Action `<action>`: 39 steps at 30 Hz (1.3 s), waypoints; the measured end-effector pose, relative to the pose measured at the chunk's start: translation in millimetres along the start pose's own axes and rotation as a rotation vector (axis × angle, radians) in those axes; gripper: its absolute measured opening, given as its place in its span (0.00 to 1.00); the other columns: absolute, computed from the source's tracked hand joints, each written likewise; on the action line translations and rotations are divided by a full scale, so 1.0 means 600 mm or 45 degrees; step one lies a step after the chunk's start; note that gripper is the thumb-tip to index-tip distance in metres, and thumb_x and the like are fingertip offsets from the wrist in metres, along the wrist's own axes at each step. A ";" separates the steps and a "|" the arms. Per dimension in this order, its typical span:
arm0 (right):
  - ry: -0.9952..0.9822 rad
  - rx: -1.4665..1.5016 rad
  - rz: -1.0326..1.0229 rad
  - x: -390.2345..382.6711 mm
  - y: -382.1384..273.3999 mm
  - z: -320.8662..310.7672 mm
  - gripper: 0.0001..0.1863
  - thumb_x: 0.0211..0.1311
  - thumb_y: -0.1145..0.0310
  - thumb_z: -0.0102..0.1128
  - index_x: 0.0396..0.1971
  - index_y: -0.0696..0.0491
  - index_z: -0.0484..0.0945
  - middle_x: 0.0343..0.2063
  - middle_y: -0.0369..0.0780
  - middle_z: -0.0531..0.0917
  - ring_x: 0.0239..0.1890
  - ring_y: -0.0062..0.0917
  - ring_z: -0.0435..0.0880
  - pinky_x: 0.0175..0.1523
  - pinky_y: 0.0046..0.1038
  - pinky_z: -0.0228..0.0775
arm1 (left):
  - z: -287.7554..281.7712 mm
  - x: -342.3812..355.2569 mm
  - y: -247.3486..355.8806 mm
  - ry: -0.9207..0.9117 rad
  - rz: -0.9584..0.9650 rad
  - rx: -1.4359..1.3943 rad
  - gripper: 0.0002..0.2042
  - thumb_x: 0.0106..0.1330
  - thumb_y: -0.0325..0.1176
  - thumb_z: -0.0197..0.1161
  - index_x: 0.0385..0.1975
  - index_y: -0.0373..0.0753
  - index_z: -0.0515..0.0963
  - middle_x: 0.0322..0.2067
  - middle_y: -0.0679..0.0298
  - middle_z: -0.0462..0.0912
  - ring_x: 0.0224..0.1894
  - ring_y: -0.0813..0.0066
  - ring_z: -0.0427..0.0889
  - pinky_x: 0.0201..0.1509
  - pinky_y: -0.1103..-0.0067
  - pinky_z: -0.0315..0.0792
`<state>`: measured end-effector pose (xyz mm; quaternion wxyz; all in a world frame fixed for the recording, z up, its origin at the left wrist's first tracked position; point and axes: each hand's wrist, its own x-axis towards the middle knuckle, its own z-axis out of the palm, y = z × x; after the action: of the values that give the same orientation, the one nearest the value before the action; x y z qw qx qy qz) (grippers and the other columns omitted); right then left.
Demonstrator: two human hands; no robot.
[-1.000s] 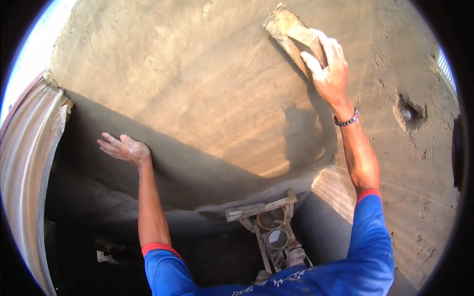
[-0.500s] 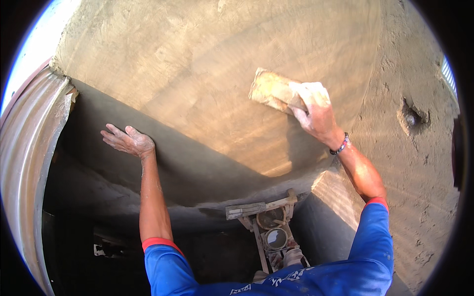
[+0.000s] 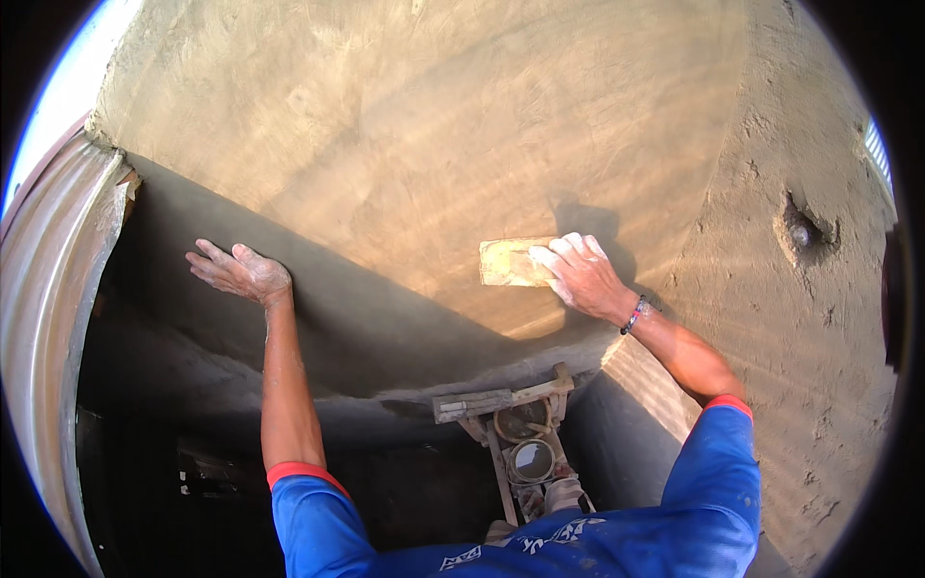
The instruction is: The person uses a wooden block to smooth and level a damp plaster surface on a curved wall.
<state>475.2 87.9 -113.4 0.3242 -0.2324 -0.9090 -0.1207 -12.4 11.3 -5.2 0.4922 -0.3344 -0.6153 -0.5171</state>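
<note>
A plastered wall [image 3: 385,125] fills the upper view, sunlit above and shaded lower down. My right hand [image 3: 585,276] is closed around the right end of a pale, worn plastering float [image 3: 508,262], which lies nearly level against the wall. Its handle is mostly covered by my fingers. My left hand [image 3: 252,276], dusted with plaster, is raised at the shaded part of the wall with its fingers stretched out and nothing in it. Whether that palm presses on the wall cannot be told.
Below me is a wooden trestle [image 3: 501,403] with a bucket [image 3: 532,462] and a round pan [image 3: 523,421] on it. Corrugated sheeting [image 3: 53,279] stands at the left. To the right, the rougher wall has a hole [image 3: 802,231].
My right hand has moved the float down the wall and turned it from slanted to nearly level. My left hand keeps its outstretched pose, shifted slightly left in view.
</note>
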 end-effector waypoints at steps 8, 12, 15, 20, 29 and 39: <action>1.064 0.014 0.438 0.199 0.080 -0.197 0.25 0.58 0.69 0.69 0.57 0.53 0.76 0.46 0.45 0.80 0.50 0.41 0.77 0.55 0.40 0.71 | 0.003 -0.004 -0.004 -0.021 0.024 -0.039 0.36 0.77 0.59 0.37 0.77 0.41 0.52 0.77 0.44 0.42 0.78 0.40 0.42 0.76 0.47 0.41; 0.782 -0.099 0.205 0.158 -0.005 -0.048 0.29 0.50 0.73 0.71 0.56 0.52 0.77 0.44 0.46 0.79 0.50 0.43 0.77 0.56 0.41 0.71 | -0.005 0.003 -0.004 -0.016 0.014 -0.055 0.38 0.75 0.61 0.41 0.77 0.42 0.51 0.77 0.42 0.43 0.78 0.39 0.41 0.76 0.48 0.39; 0.649 -0.209 0.175 0.063 0.040 -0.013 0.34 0.44 0.75 0.73 0.58 0.49 0.77 0.45 0.43 0.77 0.49 0.40 0.76 0.53 0.41 0.71 | -0.006 -0.006 -0.012 -0.040 0.021 -0.028 0.39 0.74 0.62 0.43 0.77 0.42 0.50 0.77 0.42 0.42 0.78 0.39 0.41 0.77 0.48 0.39; 1.134 -0.093 0.449 0.188 0.045 -0.103 0.31 0.49 0.75 0.72 0.57 0.52 0.77 0.45 0.45 0.78 0.49 0.42 0.76 0.54 0.42 0.69 | -0.001 0.007 0.004 -0.024 0.009 -0.032 0.39 0.74 0.63 0.43 0.77 0.42 0.51 0.77 0.43 0.42 0.78 0.39 0.40 0.77 0.48 0.39; 1.157 -0.093 0.576 0.132 0.088 -0.092 0.26 0.55 0.70 0.69 0.57 0.50 0.77 0.45 0.46 0.78 0.49 0.42 0.76 0.55 0.41 0.69 | 0.000 -0.001 0.003 -0.043 -0.013 -0.004 0.41 0.74 0.67 0.37 0.77 0.42 0.50 0.77 0.45 0.40 0.78 0.40 0.39 0.76 0.46 0.39; 0.788 -0.167 0.277 0.126 0.029 -0.036 0.31 0.47 0.71 0.71 0.57 0.48 0.78 0.45 0.40 0.76 0.48 0.38 0.75 0.53 0.42 0.69 | -0.001 0.012 0.007 -0.023 0.046 0.007 0.37 0.77 0.61 0.35 0.77 0.40 0.50 0.77 0.44 0.40 0.78 0.37 0.39 0.76 0.47 0.40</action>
<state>443.9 120.8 -47.4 0.5802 -0.3007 -0.7276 -0.2087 -10.7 11.0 3.0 0.4969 -0.3487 -0.6149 -0.5033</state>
